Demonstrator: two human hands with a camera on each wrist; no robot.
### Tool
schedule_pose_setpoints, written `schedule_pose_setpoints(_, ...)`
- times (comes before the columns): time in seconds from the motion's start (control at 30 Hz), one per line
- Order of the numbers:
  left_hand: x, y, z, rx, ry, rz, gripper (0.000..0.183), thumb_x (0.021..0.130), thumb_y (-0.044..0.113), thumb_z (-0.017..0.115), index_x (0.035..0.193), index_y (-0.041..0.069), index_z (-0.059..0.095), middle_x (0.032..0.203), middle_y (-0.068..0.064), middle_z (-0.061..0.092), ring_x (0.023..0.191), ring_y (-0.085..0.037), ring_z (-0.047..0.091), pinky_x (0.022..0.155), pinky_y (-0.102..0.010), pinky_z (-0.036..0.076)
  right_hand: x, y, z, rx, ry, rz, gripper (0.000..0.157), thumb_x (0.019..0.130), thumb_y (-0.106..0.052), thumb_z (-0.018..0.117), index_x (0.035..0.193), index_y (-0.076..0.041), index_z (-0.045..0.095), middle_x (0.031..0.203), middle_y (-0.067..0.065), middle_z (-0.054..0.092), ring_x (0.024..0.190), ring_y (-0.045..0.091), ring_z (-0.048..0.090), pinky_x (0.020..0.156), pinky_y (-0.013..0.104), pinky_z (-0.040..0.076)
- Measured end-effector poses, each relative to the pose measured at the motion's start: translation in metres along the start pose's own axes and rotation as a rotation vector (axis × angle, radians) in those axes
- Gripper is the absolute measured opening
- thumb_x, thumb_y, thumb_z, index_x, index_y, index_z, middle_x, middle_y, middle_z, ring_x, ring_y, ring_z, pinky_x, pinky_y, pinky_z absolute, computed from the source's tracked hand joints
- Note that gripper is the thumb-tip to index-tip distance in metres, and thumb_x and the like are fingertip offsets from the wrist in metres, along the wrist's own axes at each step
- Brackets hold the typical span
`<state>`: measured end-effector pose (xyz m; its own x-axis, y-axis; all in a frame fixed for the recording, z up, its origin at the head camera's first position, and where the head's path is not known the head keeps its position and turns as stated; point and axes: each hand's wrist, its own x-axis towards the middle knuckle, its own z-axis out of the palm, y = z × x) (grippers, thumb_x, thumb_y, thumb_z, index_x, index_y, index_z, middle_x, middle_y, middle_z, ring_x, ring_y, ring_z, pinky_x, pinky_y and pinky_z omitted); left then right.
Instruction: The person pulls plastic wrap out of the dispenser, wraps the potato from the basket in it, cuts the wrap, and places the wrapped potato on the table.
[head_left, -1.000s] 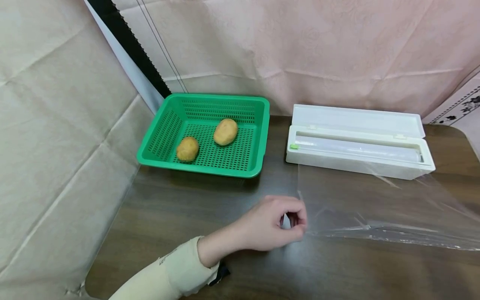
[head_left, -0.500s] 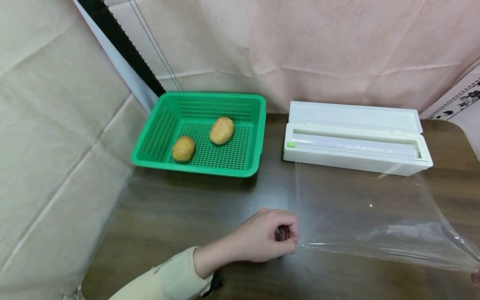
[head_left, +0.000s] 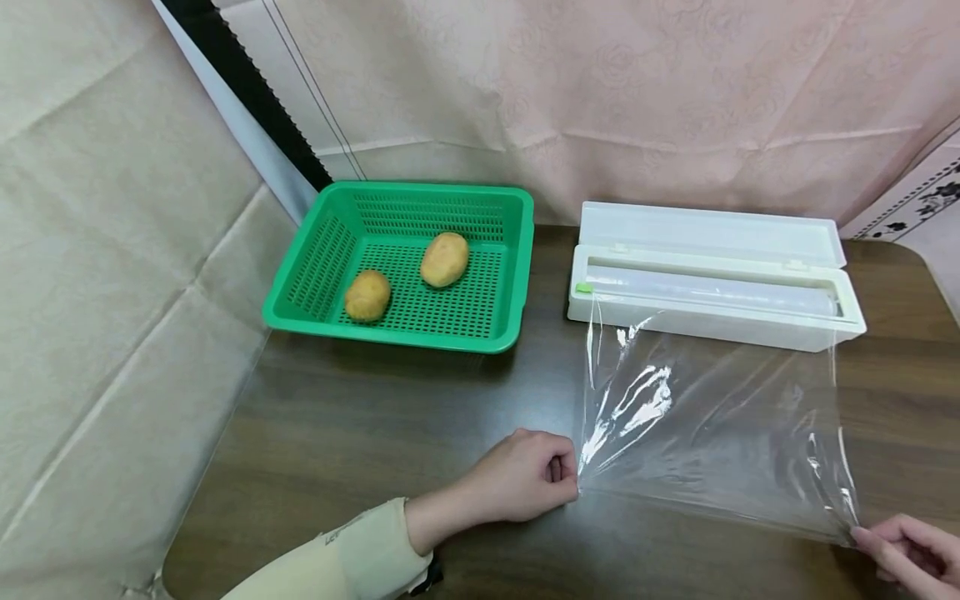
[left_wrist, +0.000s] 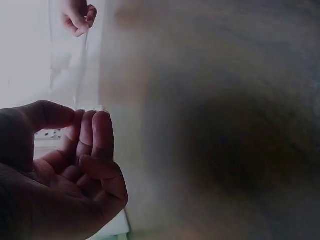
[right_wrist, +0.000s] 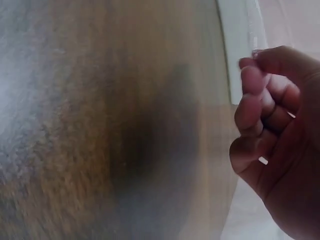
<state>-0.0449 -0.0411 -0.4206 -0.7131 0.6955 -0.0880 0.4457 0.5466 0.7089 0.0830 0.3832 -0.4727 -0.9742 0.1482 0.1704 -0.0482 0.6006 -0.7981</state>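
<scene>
A clear sheet of cling film [head_left: 705, 425] stretches from the roll [head_left: 712, 289] in a white dispenser box [head_left: 712, 321] toward the person. My left hand [head_left: 521, 479] pinches the film's near left corner between thumb and fingertips, and bright creases fan out from there. At the near right corner, my right hand [head_left: 911, 554] pinches the film between thumb and index finger. The left wrist view shows the left hand [left_wrist: 70, 165] with the film's edge running from its fingertips to the other hand. In the right wrist view, the right hand's [right_wrist: 275, 115] thumb and index finger meet at the tips.
To the left stands a green perforated basket [head_left: 397, 342] holding two potatoes, one round [head_left: 367, 296] and one longer [head_left: 445, 259]. The dispenser's lid [head_left: 708, 233] is raised at the back. Pink cloth [head_left: 637, 108] hangs behind the brown wooden table [head_left: 360, 417].
The right hand has come into view at the lower right, holding its corner. My left hand has moved slightly nearer and left. The film now looks tauter, its right edge drawn inward.
</scene>
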Motion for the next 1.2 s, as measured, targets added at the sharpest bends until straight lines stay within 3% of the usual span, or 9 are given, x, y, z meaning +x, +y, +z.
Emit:
schedule_pose_setpoints(0.13, 0.002, -0.005, 0.007, 0.057, -0.028, -0.051, 0.018, 0.08, 0.02, 0.068, 0.067, 0.024, 0.055, 0.058, 0.018, 0.049, 0.054, 0.005, 0.046, 0.054, -0.013, 0.038, 0.001, 0.004, 0.005, -0.038, -0.042, -0.064, 0.043, 0.077, 0.024, 0.059, 0.068, -0.018, 0.061, 0.05, -0.017, 0.05, 0.039, -0.004, 0.041, 0.034, 0.02, 0.029)
schedule_pose_setpoints(0.27, 0.005, -0.006, 0.013, 0.116, -0.056, -0.112, 0.02, 0.08, 0.023, 0.069, 0.066, 0.025, 0.054, 0.057, 0.017, 0.048, 0.056, 0.003, 0.046, 0.053, -0.016, 0.037, 0.005, 0.011, 0.005, -0.089, -0.086, -0.201, 0.045, 0.077, 0.018, 0.065, 0.071, -0.026, 0.059, 0.054, -0.024, 0.05, 0.044, -0.011, 0.041, 0.037, 0.014, 0.029)
schedule_pose_setpoints(0.33, 0.006, -0.005, 0.015, 0.145, -0.063, -0.136, 0.022, 0.079, 0.025, 0.069, 0.064, 0.025, 0.053, 0.058, 0.017, 0.048, 0.057, 0.002, 0.046, 0.052, -0.018, 0.037, 0.007, 0.012, 0.004, -0.156, -0.104, -0.226, 0.044, 0.078, 0.011, 0.069, 0.071, -0.031, 0.057, 0.055, -0.028, 0.047, 0.045, -0.014, 0.039, 0.039, 0.013, 0.027)
schedule_pose_setpoints(0.5, 0.01, -0.005, 0.016, 0.185, -0.096, -0.174, 0.024, 0.079, 0.027, 0.07, 0.063, 0.025, 0.052, 0.059, 0.017, 0.049, 0.057, 0.001, 0.047, 0.05, -0.02, 0.037, 0.014, 0.005, 0.001, -0.399, -0.165, -0.14, 0.042, 0.077, -0.005, 0.075, 0.066, -0.037, 0.05, 0.055, -0.029, 0.038, 0.046, -0.011, 0.032, 0.043, 0.016, 0.022)
schedule_pose_setpoints(0.67, 0.014, -0.004, 0.013, 0.193, -0.149, -0.191, 0.025, 0.081, 0.03, 0.07, 0.063, 0.025, 0.053, 0.061, 0.016, 0.051, 0.057, 0.0, 0.048, 0.051, -0.021, 0.038, 0.019, 0.0, -0.002, -0.539, -0.228, -0.074, 0.041, 0.078, -0.009, 0.076, 0.063, -0.033, 0.047, 0.054, -0.024, 0.034, 0.047, -0.006, 0.028, 0.044, 0.018, 0.021)
schedule_pose_setpoints(0.9, 0.014, -0.003, 0.011, 0.246, -0.198, -0.226, 0.028, 0.083, 0.033, 0.067, 0.062, 0.023, 0.052, 0.056, 0.013, 0.047, 0.053, -0.003, 0.045, 0.049, -0.023, 0.037, 0.022, 0.0, -0.001, -0.487, -0.197, -0.088, 0.041, 0.075, -0.013, 0.081, 0.062, -0.035, 0.048, 0.053, -0.025, 0.037, 0.046, -0.007, 0.03, 0.043, 0.018, 0.022)
schedule_pose_setpoints(1.07, 0.014, 0.001, 0.007, 0.336, -0.217, -0.223, 0.027, 0.081, 0.033, 0.064, 0.06, 0.022, 0.05, 0.055, 0.012, 0.048, 0.052, -0.006, 0.046, 0.047, -0.027, 0.037, 0.024, 0.001, -0.001, -0.313, -0.121, -0.132, 0.043, 0.068, -0.001, 0.082, 0.064, -0.032, 0.053, 0.052, -0.025, 0.041, 0.042, -0.01, 0.032, 0.04, 0.016, 0.024)
schedule_pose_setpoints(1.2, 0.017, 0.002, 0.001, 0.43, -0.192, -0.202, 0.026, 0.08, 0.036, 0.064, 0.062, 0.022, 0.052, 0.058, 0.011, 0.051, 0.055, -0.008, 0.049, 0.047, -0.03, 0.038, 0.026, 0.005, -0.004, -0.172, -0.131, -0.119, 0.038, 0.073, 0.01, 0.074, 0.068, -0.025, 0.058, 0.053, -0.02, 0.046, 0.044, -0.008, 0.038, 0.039, 0.02, 0.027)
